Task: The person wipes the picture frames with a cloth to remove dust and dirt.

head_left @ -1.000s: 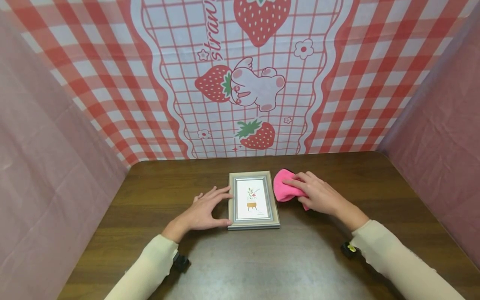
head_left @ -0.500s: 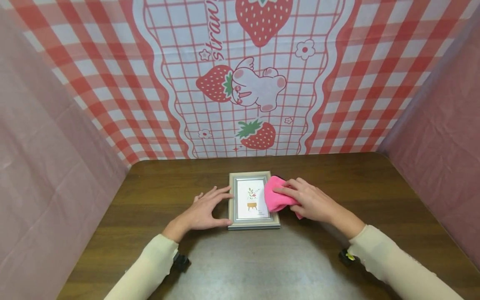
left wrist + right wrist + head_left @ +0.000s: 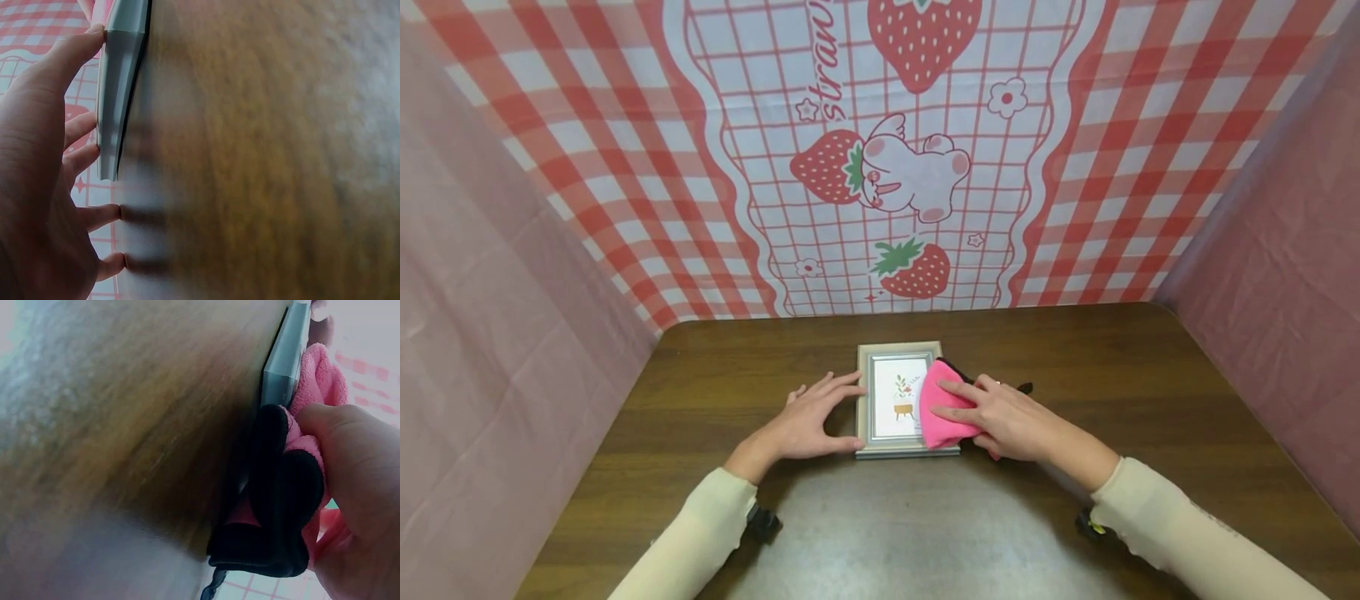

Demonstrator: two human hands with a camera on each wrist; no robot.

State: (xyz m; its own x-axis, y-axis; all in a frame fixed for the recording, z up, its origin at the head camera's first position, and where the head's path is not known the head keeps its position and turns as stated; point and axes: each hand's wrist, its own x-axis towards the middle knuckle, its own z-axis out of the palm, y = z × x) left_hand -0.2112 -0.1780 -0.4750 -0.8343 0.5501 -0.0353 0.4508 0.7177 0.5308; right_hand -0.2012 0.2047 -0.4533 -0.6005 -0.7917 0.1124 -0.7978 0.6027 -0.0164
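A picture frame point(image 3: 898, 350) with a plant drawing lies on the table. My left hand point(image 3: 801, 429) spreads its fingers at the frame's left side. The left wrist view shows the thumb and two fingertips against the frame's edge point(image 3: 117, 81), with two more fingertips down on the table. My right hand point(image 3: 1015, 421) grips a bunched pink cloth point(image 3: 940, 421), pressing it over the frame's right side and the lower right of the picture. Black trim point(image 3: 290, 494) along the cloth and a dark cord show in the right wrist view. The cloth hides part of the drawing.
The table point(image 3: 880, 525) is dark wood grain, with a shiny patch in front. A red-and-white strawberry cloth point(image 3: 917, 167) hangs behind it. Pink curtains stand on the left point(image 3: 512, 275) and right point(image 3: 1270, 267). Black devices sit at both wrists.
My right hand has slid the pink cloth from beside the frame leftward and toward me onto its lower right. The left hand and the frame stay put.
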